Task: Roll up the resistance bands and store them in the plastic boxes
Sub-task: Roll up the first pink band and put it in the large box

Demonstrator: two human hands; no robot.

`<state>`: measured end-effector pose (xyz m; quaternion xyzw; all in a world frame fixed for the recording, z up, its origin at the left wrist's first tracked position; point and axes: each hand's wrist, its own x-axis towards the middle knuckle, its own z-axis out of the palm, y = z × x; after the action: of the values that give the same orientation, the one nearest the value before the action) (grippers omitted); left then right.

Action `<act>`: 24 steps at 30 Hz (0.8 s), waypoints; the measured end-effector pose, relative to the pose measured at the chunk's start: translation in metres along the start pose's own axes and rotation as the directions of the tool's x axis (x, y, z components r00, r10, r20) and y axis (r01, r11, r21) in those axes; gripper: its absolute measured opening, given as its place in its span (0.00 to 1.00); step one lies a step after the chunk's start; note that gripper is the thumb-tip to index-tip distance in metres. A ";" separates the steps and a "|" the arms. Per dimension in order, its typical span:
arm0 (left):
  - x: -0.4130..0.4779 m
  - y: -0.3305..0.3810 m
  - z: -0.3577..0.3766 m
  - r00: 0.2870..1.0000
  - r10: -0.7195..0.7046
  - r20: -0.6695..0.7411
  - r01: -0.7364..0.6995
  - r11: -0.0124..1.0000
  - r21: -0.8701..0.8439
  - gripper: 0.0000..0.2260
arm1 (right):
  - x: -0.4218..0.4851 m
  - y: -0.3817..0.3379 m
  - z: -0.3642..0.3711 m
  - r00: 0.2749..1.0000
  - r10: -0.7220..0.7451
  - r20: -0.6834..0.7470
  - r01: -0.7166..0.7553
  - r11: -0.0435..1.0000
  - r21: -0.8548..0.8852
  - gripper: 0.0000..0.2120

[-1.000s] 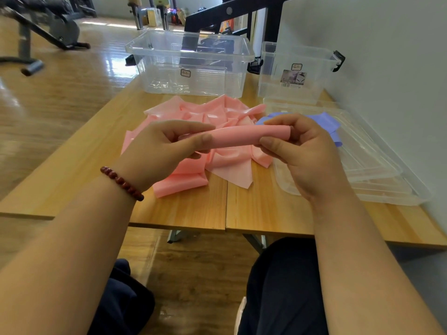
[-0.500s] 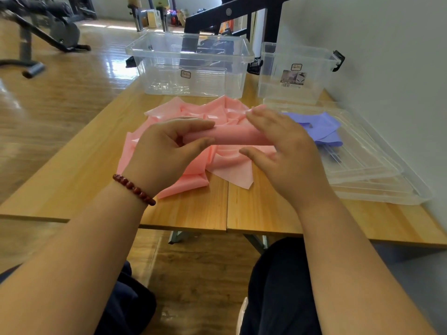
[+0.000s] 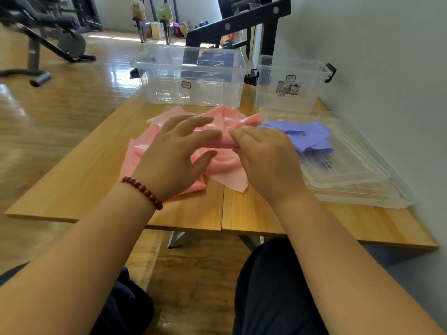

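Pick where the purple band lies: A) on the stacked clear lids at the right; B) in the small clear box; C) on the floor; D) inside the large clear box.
A: the purple band lies crumpled on top of the stacked clear lids.

Wooden table (image 3: 84,180): pale plank top in two boards with a seam down the middle, its right end against the wall.
Table legs (image 3: 176,238): grey metal, angled, seen under the near edge.
Floor (image 3: 60,117): glossy wood boards with bright window glare.
Wall (image 3: 387,56): plain white, on the right.
Black frame (image 3: 238,23): heavy bolted steel beam, slanting, just behind the table.
Gym machine (image 3: 48,27): dark, far left, with a padded roller (image 3: 40,79) low at its near end.
Clutter (image 3: 179,27): small coloured items along the far wall, too distant to identify.
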<state>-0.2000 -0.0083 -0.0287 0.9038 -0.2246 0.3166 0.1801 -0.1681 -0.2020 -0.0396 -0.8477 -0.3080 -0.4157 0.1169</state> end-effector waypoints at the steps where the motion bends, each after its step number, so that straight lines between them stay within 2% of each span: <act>1: -0.001 0.004 0.001 1.000 0.014 0.013 -0.015 0.997 0.077 0.18 | -0.001 0.001 0.000 1.000 0.004 -0.001 -0.004 1.000 -0.004 0.14; 4: -0.004 0.012 0.005 0.999 0.030 0.020 -0.033 0.987 0.158 0.19 | -0.004 0.004 -0.003 1.000 -0.005 0.014 0.005 1.000 -0.001 0.14; 11: 0.008 0.015 0.008 0.999 0.031 -0.017 -0.028 0.986 0.165 0.16 | 0.006 0.012 0.004 1.000 -0.013 0.025 0.013 1.000 0.001 0.11; 15: 0.028 -0.010 0.013 0.999 0.044 -0.001 -0.043 0.980 0.196 0.18 | 0.028 0.016 0.017 0.999 -0.045 -0.028 0.045 0.999 -0.017 0.11; 20: 0.058 -0.055 0.015 0.990 0.122 -0.067 -0.104 0.967 0.234 0.17 | 0.067 0.022 0.049 0.997 -0.069 -0.035 0.067 0.997 -0.049 0.14; 24: 0.084 -0.102 0.020 0.990 0.119 -0.071 -0.101 0.971 0.219 0.16 | 0.100 0.027 0.080 0.995 -0.075 -0.066 0.069 0.993 -0.097 0.14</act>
<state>-0.0788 0.0430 -0.0071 0.8901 -0.2312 0.3860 0.0729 -0.0539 -0.1440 -0.0106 -0.8257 -0.3141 -0.4631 0.0722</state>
